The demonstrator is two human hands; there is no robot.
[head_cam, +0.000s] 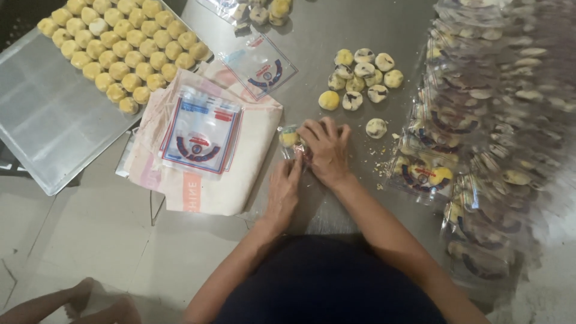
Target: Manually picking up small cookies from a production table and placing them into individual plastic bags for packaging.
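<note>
Steel tabletop (336, 36) fills most of the frame, and at its centre lies a clear bag (294, 144) with one yellow pastry (289, 138) inside, right hand (327, 150) pressed flat over it and left hand (285, 189) pinching its near edge, fingers closed on the plastic, seemingly to keep it steady. Loose pastries (360, 78) sit just above within reach, empty bags (201, 135) stacked on paper centre-left, filled bags (480, 120) piled right, and a tray (54, 114) of pastries upper left.
</note>
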